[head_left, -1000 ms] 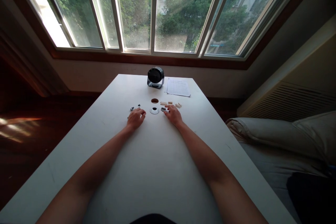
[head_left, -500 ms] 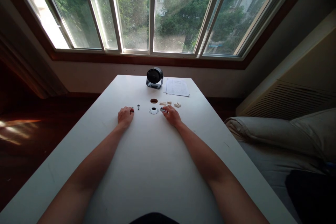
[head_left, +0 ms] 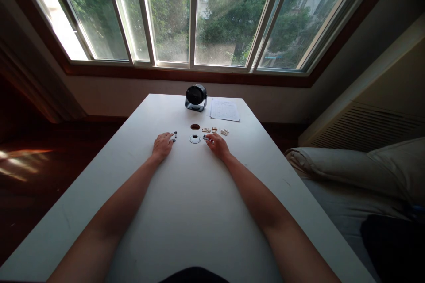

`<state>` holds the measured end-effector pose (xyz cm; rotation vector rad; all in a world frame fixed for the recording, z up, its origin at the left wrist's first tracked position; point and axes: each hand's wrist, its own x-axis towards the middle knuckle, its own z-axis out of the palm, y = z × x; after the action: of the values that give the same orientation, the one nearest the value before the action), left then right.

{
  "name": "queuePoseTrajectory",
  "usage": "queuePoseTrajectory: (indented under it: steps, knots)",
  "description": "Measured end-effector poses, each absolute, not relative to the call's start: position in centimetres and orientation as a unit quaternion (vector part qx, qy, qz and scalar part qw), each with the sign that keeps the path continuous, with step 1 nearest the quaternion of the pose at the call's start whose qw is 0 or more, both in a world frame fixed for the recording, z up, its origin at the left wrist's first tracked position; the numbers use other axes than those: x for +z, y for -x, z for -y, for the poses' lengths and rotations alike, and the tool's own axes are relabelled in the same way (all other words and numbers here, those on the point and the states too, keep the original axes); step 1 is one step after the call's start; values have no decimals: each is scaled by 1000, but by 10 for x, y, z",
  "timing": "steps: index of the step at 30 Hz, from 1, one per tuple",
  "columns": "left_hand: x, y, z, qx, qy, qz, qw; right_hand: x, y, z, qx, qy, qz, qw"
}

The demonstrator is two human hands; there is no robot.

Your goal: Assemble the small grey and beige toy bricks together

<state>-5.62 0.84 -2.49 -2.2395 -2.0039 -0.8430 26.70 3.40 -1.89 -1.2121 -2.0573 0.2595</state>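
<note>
My left hand [head_left: 162,145] rests on the white table [head_left: 195,203], its fingers apart. By its thumb tip lies a small dark piece [head_left: 174,140], and just beyond the fingertips are a few more small dark pieces [head_left: 175,134]. On the other side, my right hand [head_left: 218,145] has its thumb and fingers bent around a small group of dark and light pieces [head_left: 205,137]; these are too small to name. Between the hands a silver ring-shaped grommet [head_left: 195,139] is set round a hole.
Behind the grommet is an oval hole [head_left: 195,127]. Rows of small light pieces [head_left: 206,130] and a loose pile [head_left: 225,131] lie beyond my right hand. A black round device on a stand [head_left: 196,96] and a printed sheet [head_left: 225,109] are at the far edge.
My left hand has moved right, close to the small dark pieces, and its fingers have spread. A dark piece now shows by its thumb. My right hand has hardly moved.
</note>
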Motion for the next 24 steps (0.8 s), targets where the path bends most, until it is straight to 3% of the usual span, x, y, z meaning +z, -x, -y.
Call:
queuePoseTrajectory:
  steps: [13,24]
  knots:
    - [-24,51,-16,-176,793,584,2,-15,-260,-26,37,477,821,311]
    - [-17,45,-30,-161,810,563,-31,-8,-260,-21,36,494,796,347]
